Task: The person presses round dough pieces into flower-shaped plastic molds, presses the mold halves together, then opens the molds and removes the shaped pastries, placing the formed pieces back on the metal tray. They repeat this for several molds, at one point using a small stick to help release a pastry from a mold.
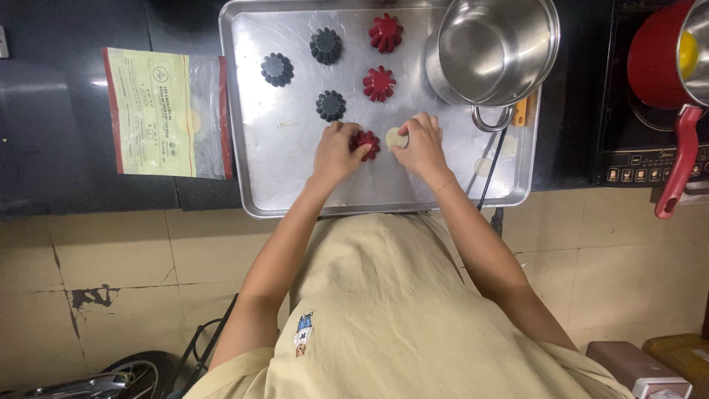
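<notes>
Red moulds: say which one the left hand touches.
The red mould nearest the tray's front edge, under the left hand's fingers; the other two sit untouched farther back.

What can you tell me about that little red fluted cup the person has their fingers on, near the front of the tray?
The red fluted mould is a small flower-shaped cup with ridged, scalloped sides, seemingly silicone or coated metal. It sits on the metal baking tray, nearest the person of six such moulds. The left hand grips its left side; the right hand holds a pale round dough piece just beside it. Its inside is mostly hidden by fingers.
</notes>
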